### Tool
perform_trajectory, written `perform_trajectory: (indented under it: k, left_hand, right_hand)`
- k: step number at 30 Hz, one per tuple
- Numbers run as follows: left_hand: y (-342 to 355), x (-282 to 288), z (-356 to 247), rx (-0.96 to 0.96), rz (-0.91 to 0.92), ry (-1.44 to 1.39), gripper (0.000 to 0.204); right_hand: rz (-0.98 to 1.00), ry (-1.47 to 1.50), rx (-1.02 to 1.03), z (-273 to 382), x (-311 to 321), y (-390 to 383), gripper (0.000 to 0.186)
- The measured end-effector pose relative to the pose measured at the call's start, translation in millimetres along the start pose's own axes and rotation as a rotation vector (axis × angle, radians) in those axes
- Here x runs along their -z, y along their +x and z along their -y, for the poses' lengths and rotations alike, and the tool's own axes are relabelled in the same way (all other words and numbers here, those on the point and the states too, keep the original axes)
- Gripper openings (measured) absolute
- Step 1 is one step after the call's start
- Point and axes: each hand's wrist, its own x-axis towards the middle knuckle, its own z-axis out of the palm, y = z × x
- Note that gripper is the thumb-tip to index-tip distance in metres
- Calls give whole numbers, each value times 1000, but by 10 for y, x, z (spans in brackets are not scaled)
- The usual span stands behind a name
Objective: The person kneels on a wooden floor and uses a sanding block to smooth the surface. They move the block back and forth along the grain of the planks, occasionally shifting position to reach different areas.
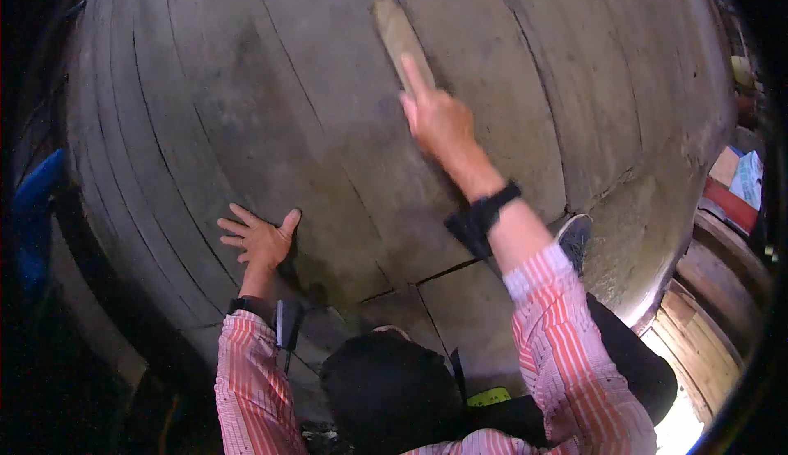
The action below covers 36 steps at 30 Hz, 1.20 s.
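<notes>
My right hand (443, 118) grips the near end of a long, narrow tan bar (400, 36) that looks like a wooden-backed brush. Its index finger lies stretched along the top. The bar rests lengthwise on a worn grey-brown surface (287, 126) of long, seamed boards, pointing away and slightly left; its underside is hidden. Lower and to the left, my left hand (261, 239) is pressed against the same surface with fingers spread, holding nothing. Dark bands circle both wrists, below striped red-and-white sleeves.
A shoe (574, 233) stands on the surface near my right forearm, and dark-clothed knees fill the lower middle. Something blue (37, 200) is at the left rim. Along the right edge are a red piece (730, 206), a light-blue packet (747, 177) and pale boards (694, 348).
</notes>
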Motion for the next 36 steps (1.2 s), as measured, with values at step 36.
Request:
perform_trajectory:
  k: [36]
  left_hand:
    - [-137, 193, -102, 32, 92, -14, 132]
  right_hand:
    - [237, -224, 24, 128, 116, -1772, 63]
